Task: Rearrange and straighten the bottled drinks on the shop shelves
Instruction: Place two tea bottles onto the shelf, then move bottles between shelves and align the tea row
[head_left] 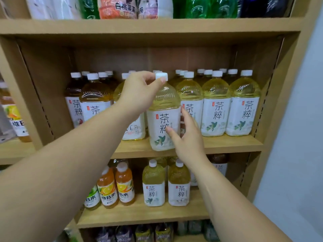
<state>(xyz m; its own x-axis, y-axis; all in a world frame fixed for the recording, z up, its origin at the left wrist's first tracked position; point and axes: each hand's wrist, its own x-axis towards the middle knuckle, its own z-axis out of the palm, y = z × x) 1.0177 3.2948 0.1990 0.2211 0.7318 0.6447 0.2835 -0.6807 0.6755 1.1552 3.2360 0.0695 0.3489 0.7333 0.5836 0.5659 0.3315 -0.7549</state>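
A large pale-yellow tea bottle (164, 109) with a white label stands at the front edge of the middle shelf (230, 144), ahead of its row. My left hand (139, 95) pinches its white cap (161, 76) from the left. My right hand (187, 137) holds the bottle's lower label, thumb on the front and fingers round its right side. More pale tea bottles (215, 105) line up to the right. Darker tea bottles (92, 98) stand to the left.
The lower shelf (139, 215) carries two small pale tea bottles (153, 186) and orange drink bottles (115, 187). Green, pink and dark bottles fill the top shelf (150, 25). A cardboard side panel (279, 102) and a pale wall (304, 137) close the right side.
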